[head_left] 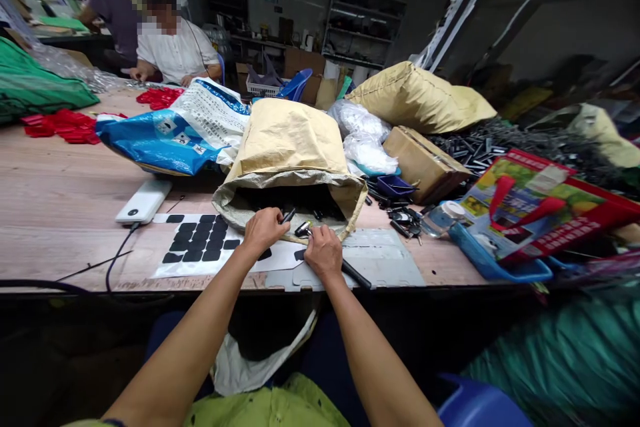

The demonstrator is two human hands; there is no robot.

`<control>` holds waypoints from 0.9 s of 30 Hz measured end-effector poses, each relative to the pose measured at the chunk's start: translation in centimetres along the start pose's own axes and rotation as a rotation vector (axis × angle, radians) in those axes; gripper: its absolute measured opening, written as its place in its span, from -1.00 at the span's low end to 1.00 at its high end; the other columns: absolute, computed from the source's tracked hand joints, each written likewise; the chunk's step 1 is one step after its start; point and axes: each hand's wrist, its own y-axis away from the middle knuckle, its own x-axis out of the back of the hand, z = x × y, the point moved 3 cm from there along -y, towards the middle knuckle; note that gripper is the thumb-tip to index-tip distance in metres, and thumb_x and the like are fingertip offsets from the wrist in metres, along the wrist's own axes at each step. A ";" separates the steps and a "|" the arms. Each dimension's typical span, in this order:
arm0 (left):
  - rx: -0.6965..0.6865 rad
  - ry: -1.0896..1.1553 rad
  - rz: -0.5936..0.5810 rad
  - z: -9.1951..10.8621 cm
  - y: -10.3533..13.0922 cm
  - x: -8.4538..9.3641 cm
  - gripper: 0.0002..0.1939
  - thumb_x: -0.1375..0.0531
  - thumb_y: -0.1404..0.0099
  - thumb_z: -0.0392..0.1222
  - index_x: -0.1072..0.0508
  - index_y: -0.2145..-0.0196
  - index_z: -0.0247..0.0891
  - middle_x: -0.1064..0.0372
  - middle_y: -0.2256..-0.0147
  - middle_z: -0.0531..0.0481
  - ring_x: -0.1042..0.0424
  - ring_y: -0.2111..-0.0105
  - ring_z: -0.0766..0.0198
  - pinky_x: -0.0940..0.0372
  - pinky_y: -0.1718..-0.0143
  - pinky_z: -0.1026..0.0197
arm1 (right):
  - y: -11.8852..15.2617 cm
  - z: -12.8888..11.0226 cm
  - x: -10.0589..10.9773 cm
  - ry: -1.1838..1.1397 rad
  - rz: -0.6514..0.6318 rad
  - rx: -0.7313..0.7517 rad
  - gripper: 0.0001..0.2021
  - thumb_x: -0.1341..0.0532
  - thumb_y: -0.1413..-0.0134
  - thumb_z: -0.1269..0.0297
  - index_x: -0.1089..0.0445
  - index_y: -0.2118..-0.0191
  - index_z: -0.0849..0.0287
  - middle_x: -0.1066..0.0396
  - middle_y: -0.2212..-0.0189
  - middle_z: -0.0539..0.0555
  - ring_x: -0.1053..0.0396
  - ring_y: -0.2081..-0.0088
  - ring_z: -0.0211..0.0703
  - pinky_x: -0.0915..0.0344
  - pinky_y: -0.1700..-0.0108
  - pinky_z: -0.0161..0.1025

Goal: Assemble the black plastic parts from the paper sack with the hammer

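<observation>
Close to the mouth of a tan paper sack (295, 137), my left hand (263, 232) pinches a small black piece (289, 215). My right hand (324, 253) is closed around what looks like a small hammer (357, 275); its black-and-silver head shows by the fingertips and its black handle sticks out below the hand. The sack lies on its side, open toward me, with dark pieces inside that are hard to make out. Under my hands lie a white sheet with black stickers (203, 238) and a grey plate (385, 259).
A white power bank (144, 201) with a cable lies left, near a blue-and-white bag (173, 130). Rightward are a cardboard box (425, 163), loose black parts (406, 220), a clear jar (443, 219) and a blue tray (520, 270). Two people (175, 57) sit across the table.
</observation>
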 end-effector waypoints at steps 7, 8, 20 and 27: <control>-0.281 0.142 -0.127 -3.4 5.3 -2.9 -0.83 -0.27 -0.19 -0.08 -0.55 0.31 -0.20 -0.46 0.35 0.01 -0.40 0.31 0.22 -0.17 0.31 0.26 | 0.0 -0.1 0.0 0.000 0.012 -0.005 -0.84 -0.18 -0.22 0.36 -0.43 0.11 0.18 -0.36 0.21 0.15 -0.23 0.13 -0.01 -0.10 0.12 -0.19; -0.320 0.168 -0.081 -3.5 5.6 -3.4 -0.82 -0.27 -0.22 -0.08 -0.56 0.28 -0.20 -0.44 0.33 0.00 -0.39 0.27 0.20 -0.19 0.26 0.25 | 0.1 0.0 0.0 -0.002 0.016 -0.002 -0.84 -0.17 -0.22 0.36 -0.43 0.11 0.18 -0.37 0.21 0.15 -0.24 0.13 -0.01 -0.11 0.12 -0.19; -0.366 0.314 0.047 -4.6 5.5 -5.1 -0.82 -0.31 -0.22 -0.13 -0.60 0.20 -0.16 -0.38 0.35 0.02 -0.35 0.22 0.19 -0.20 0.19 0.21 | -0.2 0.8 2.1 -0.269 0.033 0.027 -0.72 -0.10 -0.29 0.39 -0.48 -0.01 0.16 -0.47 0.19 0.15 -0.38 0.13 -0.05 -0.27 0.05 -0.19; -0.345 0.325 0.035 -4.4 5.8 -4.7 -0.78 -0.31 -0.21 -0.13 -0.62 0.17 -0.15 -0.38 0.33 0.01 -0.36 0.19 0.17 -0.22 0.17 0.20 | 2.3 -1.2 5.0 -0.566 0.007 0.123 -0.71 -0.10 -0.29 0.36 -0.47 -0.03 0.16 -0.50 0.18 0.13 -0.46 0.13 -0.06 -0.34 0.04 -0.18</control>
